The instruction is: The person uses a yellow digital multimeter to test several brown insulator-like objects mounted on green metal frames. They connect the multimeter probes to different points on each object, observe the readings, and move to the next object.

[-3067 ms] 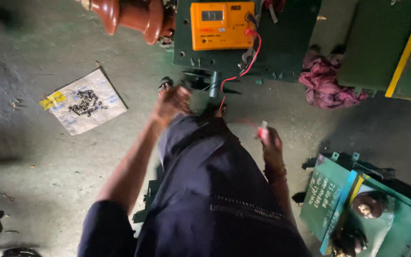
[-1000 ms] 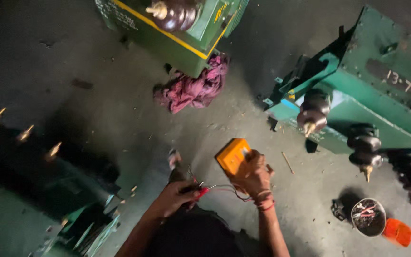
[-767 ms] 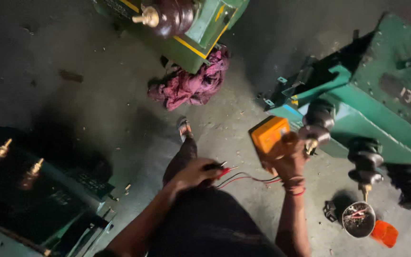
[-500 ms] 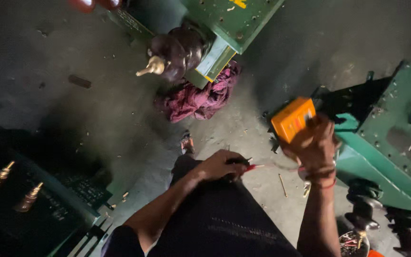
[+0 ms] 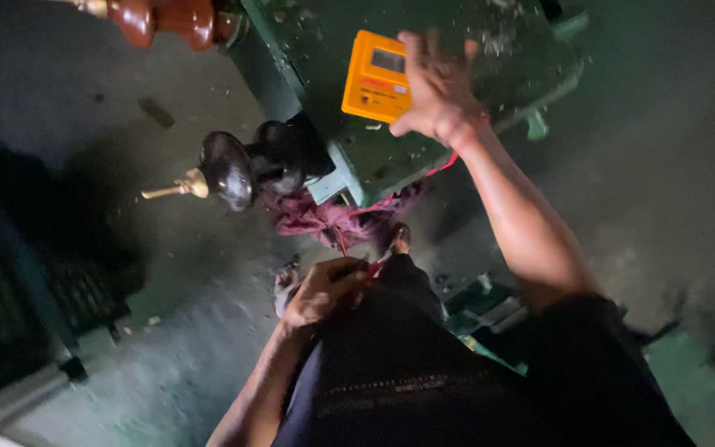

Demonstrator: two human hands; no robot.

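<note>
- Since the frame half a second back, the orange meter (image 5: pixel 374 83) has gone from being held up in the right hand (image 5: pixel 436 87) to lying flat on top of the green transformer casing (image 5: pixel 490 50).
- Right grip is wide now, fingers spread over the meter's right edge. It's blurry, so I can't tell if they're touching it or just off it.
- Left hand (image 5: pixel 324 290) sits low, well below the casing and close to the body, with its grip closed around the red test leads (image 5: pixel 370 269).
- A red wire runs from there up toward the casing's front edge, under the right wrist.
- Off the casing's left side there's a dark bushing (image 5: pixel 242 161) with a brass tip; right under its front corner is a pink rag (image 5: pixel 324 219) on the floor (image 5: pixel 126 99).
- My read: this is the parking-the-meter step. The next move needs the meter sitting steady on the casing and enough slack in the leads that they don't drag it off.
</note>
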